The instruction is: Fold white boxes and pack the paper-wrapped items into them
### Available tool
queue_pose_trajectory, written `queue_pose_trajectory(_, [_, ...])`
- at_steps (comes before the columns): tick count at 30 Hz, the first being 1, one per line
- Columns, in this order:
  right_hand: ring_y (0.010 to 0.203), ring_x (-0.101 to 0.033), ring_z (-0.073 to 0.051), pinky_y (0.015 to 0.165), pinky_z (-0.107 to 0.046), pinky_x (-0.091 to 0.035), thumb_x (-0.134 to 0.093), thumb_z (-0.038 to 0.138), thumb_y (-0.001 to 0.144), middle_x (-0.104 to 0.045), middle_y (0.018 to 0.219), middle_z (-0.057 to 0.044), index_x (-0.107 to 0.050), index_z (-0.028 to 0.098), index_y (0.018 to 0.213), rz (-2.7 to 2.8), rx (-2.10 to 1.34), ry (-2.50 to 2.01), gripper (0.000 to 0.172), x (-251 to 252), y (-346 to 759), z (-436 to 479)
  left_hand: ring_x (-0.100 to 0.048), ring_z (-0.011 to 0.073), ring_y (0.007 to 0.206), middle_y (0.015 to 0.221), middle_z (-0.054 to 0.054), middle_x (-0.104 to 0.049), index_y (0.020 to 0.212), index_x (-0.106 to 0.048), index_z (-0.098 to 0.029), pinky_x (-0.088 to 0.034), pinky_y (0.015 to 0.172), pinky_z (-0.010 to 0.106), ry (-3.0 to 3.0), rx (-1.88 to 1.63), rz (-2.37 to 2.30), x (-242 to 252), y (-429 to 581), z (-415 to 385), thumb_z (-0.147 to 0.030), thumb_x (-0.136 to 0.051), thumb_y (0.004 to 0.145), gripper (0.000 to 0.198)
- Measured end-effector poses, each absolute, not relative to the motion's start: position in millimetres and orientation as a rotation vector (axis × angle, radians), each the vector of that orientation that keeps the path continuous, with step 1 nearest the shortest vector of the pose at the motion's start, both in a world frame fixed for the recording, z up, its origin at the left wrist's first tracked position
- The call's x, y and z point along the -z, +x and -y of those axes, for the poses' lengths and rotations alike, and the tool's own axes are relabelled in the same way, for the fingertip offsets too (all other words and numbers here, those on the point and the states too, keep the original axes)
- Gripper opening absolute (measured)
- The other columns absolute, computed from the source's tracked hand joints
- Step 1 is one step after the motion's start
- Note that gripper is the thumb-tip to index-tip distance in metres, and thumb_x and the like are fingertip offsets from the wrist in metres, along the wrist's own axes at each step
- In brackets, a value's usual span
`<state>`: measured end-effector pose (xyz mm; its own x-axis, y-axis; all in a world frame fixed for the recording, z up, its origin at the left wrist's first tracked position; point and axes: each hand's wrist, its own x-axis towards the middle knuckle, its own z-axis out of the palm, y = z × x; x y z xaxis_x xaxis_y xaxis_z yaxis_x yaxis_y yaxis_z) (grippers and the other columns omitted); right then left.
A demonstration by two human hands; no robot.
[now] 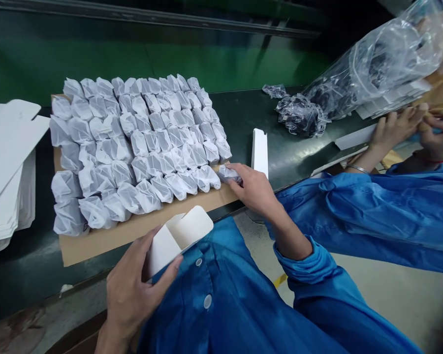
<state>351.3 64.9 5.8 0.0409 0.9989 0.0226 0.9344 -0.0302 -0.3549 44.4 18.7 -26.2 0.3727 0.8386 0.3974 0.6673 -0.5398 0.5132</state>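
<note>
Right hand (254, 189): narrow grip, fingers and thumb closed on a tissue-wrapped packet (229, 174). Packet sits at the near right corner of the rows, just off the last wrapped pieces. Its long axis lies roughly left to right, slightly tilted, with the free end pointing left toward the rows.

Left hand (133, 290): wider grip, thumb and fingers around a white carton (179, 241), held low near the blue smock (206, 300). Carton's long axis runs from near left to far right, tilted; open end faces up and right, flaps spread, inner panel visible.

Bench (280, 142): dark green. On it, a brown cardboard sheet (143, 236) carries tightly packed rows of wrapped packets (133, 147). A second white carton (260, 152) stands upright just right of the sheet. Flat white carton blanks (7, 162) are stacked far left.

Far right: clear plastic bags of dark items (376, 64) and a smaller bag (300, 115). A co-worker's hands (395, 132) work a white strip beside them, with blue sleeves nearby.
</note>
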Motion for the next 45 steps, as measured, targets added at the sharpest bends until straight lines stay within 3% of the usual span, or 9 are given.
queue_pose_trajectory(5, [0.087, -0.069, -0.019, 0.076, -0.032, -0.056, -0.065, 0.020, 0.091, -0.072, 0.108, -0.006, -0.065, 0.020, 0.119, 1.543, -0.171, -1.616, 0.028, -24, 336, -41, -0.072, 0.0223, 0.093, 0.110, 0.010, -0.073, 0.137, -0.052, -0.014, -0.054, 0.083, 0.028, 2.571, -0.882, -1.347, 24, 49, -23, -0.030, -0.071, 0.086, 0.057])
queue_pose_trajectory(7, [0.084, -0.069, -0.016, 0.071, -0.029, -0.057, -0.069, 0.020, 0.090, -0.072, 0.106, -0.002, -0.065, 0.025, 0.121, 1.450, -0.312, -1.393, 0.032, -43, 326, -27, -0.072, 0.0224, 0.091, 0.108, 0.012, -0.073, 0.135, -0.054, -0.011, -0.053, 0.084, 0.028, 2.667, -0.920, -1.315, 24, 50, -25, -0.025, -0.074, 0.084, 0.057])
queue_pose_trajectory(11, [0.100, -0.069, -0.017, 0.083, -0.028, -0.058, -0.070, 0.016, 0.090, -0.073, 0.110, -0.004, -0.066, 0.022, 0.120, 1.758, -0.588, -1.156, 0.031, -65, 306, -8, -0.071, 0.0231, 0.089, 0.105, 0.015, -0.073, 0.133, -0.058, -0.008, -0.051, 0.084, 0.029, 2.736, -1.023, -1.310, 21, 48, -24, -0.021, -0.078, 0.080, 0.058])
queue_pose_trajectory(20, [0.094, -0.066, -0.015, 0.078, -0.026, -0.050, -0.060, 0.021, 0.097, -0.073, 0.107, -0.003, -0.071, 0.019, 0.111, 2.384, -1.196, -1.206, 0.017, -84, 317, -57, -0.070, 0.0259, 0.090, 0.105, 0.016, -0.074, 0.131, -0.061, -0.008, -0.049, 0.081, 0.033, 2.849, -0.957, -1.176, 18, 52, -19, -0.022, -0.078, 0.080, 0.055])
queue_pose_trajectory(26, [0.079, -0.062, -0.014, 0.067, -0.026, -0.051, -0.073, 0.025, 0.087, -0.067, 0.096, -0.005, -0.065, 0.014, 0.095, 2.047, -0.905, -1.328, 0.016, -67, 286, -53, -0.070, 0.0266, 0.091, 0.106, 0.017, -0.074, 0.133, -0.060, -0.007, -0.049, 0.080, 0.032, 2.832, -1.083, -1.255, 17, 47, -26, -0.024, -0.080, 0.079, 0.061])
queue_pose_trajectory(31, [0.100, -0.068, -0.018, 0.088, -0.029, -0.056, -0.059, 0.025, 0.096, -0.070, 0.113, -0.006, -0.059, 0.019, 0.117, 2.061, -0.942, -1.200, 0.022, -43, 263, -29, -0.071, 0.0261, 0.087, 0.104, 0.016, -0.074, 0.133, -0.061, -0.009, -0.048, 0.076, 0.032, 2.820, -1.109, -1.408, 21, 51, -27, -0.026, -0.080, 0.079, 0.060])
queue_pose_trajectory(34, [0.097, -0.068, -0.018, 0.087, -0.029, -0.056, -0.064, 0.024, 0.092, -0.071, 0.110, -0.004, -0.062, 0.020, 0.106, 1.847, -0.904, -1.299, 0.015, -45, 265, -36, -0.071, 0.0260, 0.087, 0.105, 0.016, -0.074, 0.138, -0.057, -0.009, -0.050, 0.077, 0.033, 2.795, -1.141, -1.491, 18, 65, -28, -0.029, -0.081, 0.078, 0.068])
queue_pose_trajectory(39, [0.080, -0.064, -0.014, 0.076, -0.027, -0.052, -0.074, 0.022, 0.081, -0.070, 0.089, -0.002, -0.067, 0.017, 0.086, 1.853, -0.997, -1.395, 0.011, -96, 352, -81, -0.067, 0.0324, 0.113, 0.130, 0.021, -0.066, 0.151, -0.041, -0.011, -0.053, 0.095, 0.041, 2.668, -1.278, -1.358, 3, 70, -30, -0.029, -0.087, 0.071, 0.094])
queue_pose_trajectory(45, [0.080, -0.065, -0.015, 0.074, -0.028, -0.052, -0.077, 0.023, 0.077, -0.073, 0.084, -0.004, -0.073, 0.015, 0.085, 1.914, -0.970, -1.858, 0.012, -112, 459, -156, -0.069, 0.0294, 0.111, 0.129, 0.015, -0.068, 0.145, -0.052, -0.023, -0.055, 0.096, 0.041, 2.541, -1.251, -1.463, 3, 55, -32, -0.017, -0.081, 0.076, 0.075])
